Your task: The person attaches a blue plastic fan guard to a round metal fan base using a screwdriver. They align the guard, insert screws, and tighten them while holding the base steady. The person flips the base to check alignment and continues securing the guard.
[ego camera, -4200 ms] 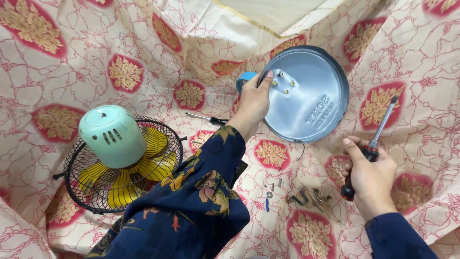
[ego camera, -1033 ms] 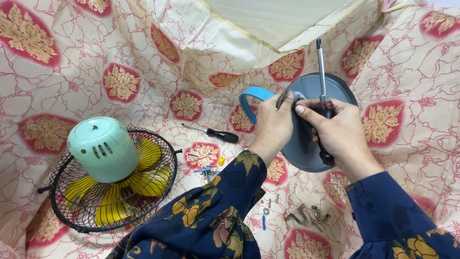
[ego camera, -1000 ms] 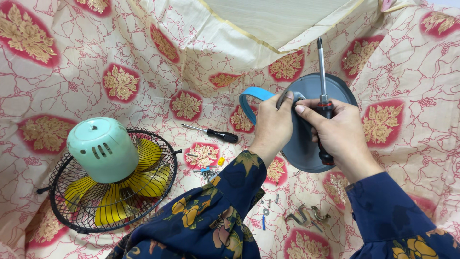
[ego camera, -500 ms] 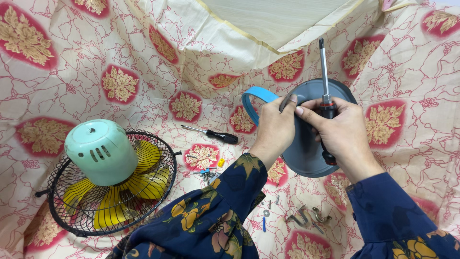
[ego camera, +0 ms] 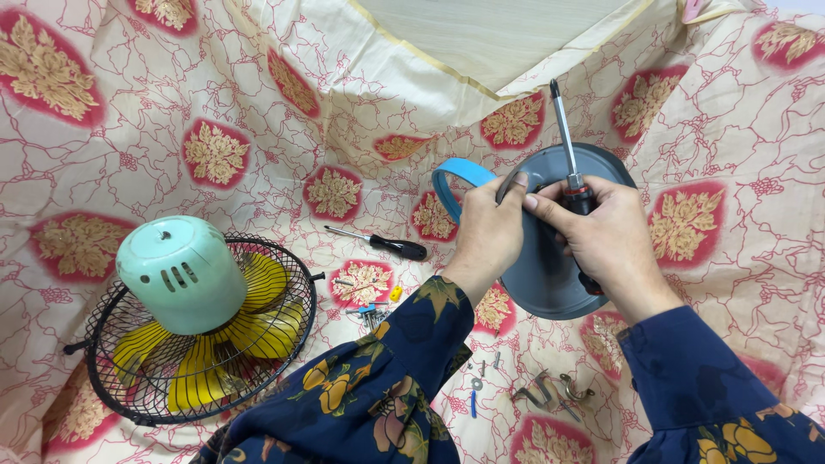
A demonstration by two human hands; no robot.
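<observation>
Left hand [ego camera: 488, 232] grips the tilted grey round base [ego camera: 550, 275] above the patterned cloth [ego camera: 172, 103]; right hand [ego camera: 612, 241] clutches a screwdriver [ego camera: 569, 180], shaft upward — both meet at a small fitting, apparently mid-fastening; turning the tip down seems needed.

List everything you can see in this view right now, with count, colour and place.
Round grey metal fan base plate: one, grey, held up at centre right.
Blue plastic ring: one, blue, behind the plate's left edge.
Red-and-black-handled screwdriver: one, steel shaft pointing up, in the right hand.
Small black-handled screwdriver: one, lying on the cloth at centre.
Mint-green fan motor housing: one, on the black wire fan guard with yellow blades, lower left.
Loose screws and metal brackets: several, on the cloth at bottom centre.
Floral cream-and-red cloth: one, under everything.
Left hand: grips the plate's edge.
Right hand: holds the screwdriver.
</observation>
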